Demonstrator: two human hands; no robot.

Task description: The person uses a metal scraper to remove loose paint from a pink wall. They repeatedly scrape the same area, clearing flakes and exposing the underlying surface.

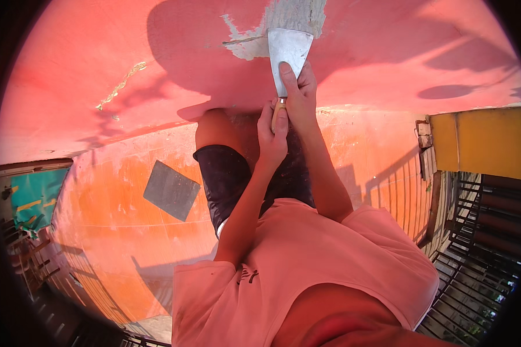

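Observation:
A putty knife with a broad metal blade [289, 48] and a wooden handle [278, 116] is held in both hands, blade pointing up the view. My left hand [273, 130] is closed around the handle, its thumb along the wood. Above it, my right hand [301, 89] grips the lower blade, thumb pressed flat on the metal. The wide blade edge lies over a bare grey patch [295, 15] on the pink painted wall [364, 56]; whether it touches cannot be made out. A crack [243, 40] runs through the grey area left of the blade.
Another chipped crack [121, 84] marks the wall to the left. A dark square tile or mat [172, 191] lies on the orange floor [113, 191]. Metal railings [464, 269] and a yellow panel [482, 143] stand at right, with a green sheet [39, 193] at left.

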